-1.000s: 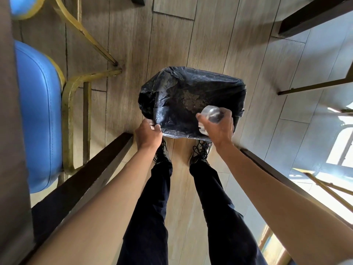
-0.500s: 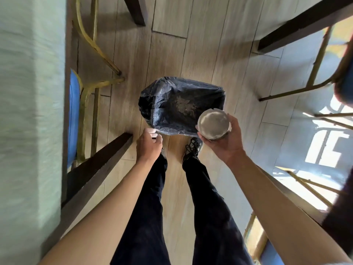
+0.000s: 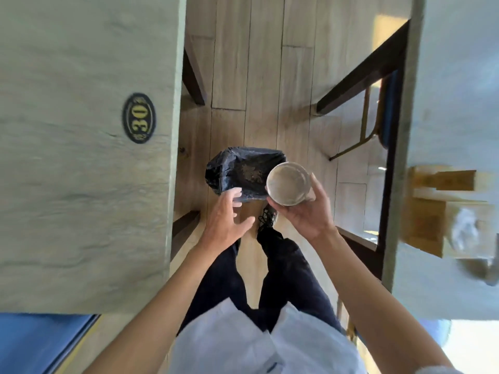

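Narrow plank-floor (image 3: 270, 76) aisle betw. L table (image 3: 81, 184) edge (oval "30" plate (image 3: 139, 118)) and R table (image 3: 445, 103) edge. Black-lined bin (image 3: 229, 171) mid-aisle, far of feet. L hand (image 3: 226, 222) wide, fingers spread, holds nothing. R hand (image 3: 307, 214) grips round glass dish (image 3: 288, 184), seen over bin's right rim.

One head-worn camera looks steeply down, close over the hands, toward the floor (image 3: 259, 76).

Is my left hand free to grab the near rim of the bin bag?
Probably yes: the left hand is open and empty, over the near rim of the bin bag, with nothing between; the right hand holds the bowl aside.
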A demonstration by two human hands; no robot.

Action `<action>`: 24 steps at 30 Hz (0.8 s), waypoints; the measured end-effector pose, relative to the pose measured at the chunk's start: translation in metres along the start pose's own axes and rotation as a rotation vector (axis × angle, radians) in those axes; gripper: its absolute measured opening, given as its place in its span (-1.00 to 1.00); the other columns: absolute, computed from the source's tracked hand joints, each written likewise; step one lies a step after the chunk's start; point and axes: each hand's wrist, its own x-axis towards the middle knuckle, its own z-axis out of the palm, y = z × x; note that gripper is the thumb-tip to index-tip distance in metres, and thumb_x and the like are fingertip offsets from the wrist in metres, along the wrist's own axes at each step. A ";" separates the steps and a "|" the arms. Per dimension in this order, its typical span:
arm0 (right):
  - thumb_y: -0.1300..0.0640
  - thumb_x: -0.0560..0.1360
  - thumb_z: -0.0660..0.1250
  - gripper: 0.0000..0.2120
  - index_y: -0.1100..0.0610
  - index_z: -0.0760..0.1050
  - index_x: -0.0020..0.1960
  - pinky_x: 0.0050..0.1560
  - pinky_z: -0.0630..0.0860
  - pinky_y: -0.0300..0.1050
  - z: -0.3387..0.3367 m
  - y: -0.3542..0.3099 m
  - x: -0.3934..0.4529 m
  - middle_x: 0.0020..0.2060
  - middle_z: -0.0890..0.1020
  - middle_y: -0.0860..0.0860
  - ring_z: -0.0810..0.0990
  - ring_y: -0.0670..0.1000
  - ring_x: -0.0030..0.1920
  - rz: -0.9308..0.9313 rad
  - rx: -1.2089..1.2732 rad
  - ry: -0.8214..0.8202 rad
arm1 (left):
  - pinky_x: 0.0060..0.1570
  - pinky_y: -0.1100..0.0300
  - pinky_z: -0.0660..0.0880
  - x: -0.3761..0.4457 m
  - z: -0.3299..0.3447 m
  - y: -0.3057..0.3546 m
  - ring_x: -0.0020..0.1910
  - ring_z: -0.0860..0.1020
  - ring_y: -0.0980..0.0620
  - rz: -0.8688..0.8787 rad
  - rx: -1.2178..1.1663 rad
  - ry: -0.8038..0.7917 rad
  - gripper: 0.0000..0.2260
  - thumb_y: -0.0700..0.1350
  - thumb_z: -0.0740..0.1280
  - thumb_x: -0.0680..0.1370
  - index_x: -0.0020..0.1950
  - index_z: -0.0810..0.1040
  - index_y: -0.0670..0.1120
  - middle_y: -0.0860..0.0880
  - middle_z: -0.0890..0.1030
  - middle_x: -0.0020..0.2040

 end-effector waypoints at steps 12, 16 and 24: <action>-0.22 0.65 0.23 -0.45 0.14 0.52 0.45 0.11 0.66 0.14 0.110 0.019 -0.115 0.40 0.55 0.30 0.61 0.22 0.25 -0.067 -0.360 -0.110 | 0.36 0.12 0.45 -0.076 -0.104 0.108 0.41 0.41 0.16 0.378 -0.054 0.099 -0.03 0.12 0.63 0.28 0.54 0.20 -0.04 0.05 0.36 0.44; -0.23 0.67 0.16 -0.45 0.13 0.53 0.43 -0.11 0.66 -0.03 0.137 0.038 -0.129 0.24 0.62 0.24 0.65 0.14 0.07 0.003 -0.551 -0.186 | 0.44 0.21 0.34 -0.100 -0.119 0.107 0.48 0.33 0.20 0.393 -0.038 0.166 -0.01 0.17 0.63 0.26 0.55 0.20 -0.03 0.12 0.35 0.47; -0.23 0.63 0.25 -0.51 0.11 0.65 0.31 -0.16 0.65 -0.08 0.166 0.065 -0.137 0.11 0.74 0.15 0.73 0.07 0.00 0.157 -0.884 -0.265 | 0.39 0.27 0.39 -0.167 -0.116 0.095 0.46 0.33 0.25 0.218 -0.081 0.441 0.01 0.22 0.62 0.25 0.56 0.18 0.05 0.20 0.34 0.46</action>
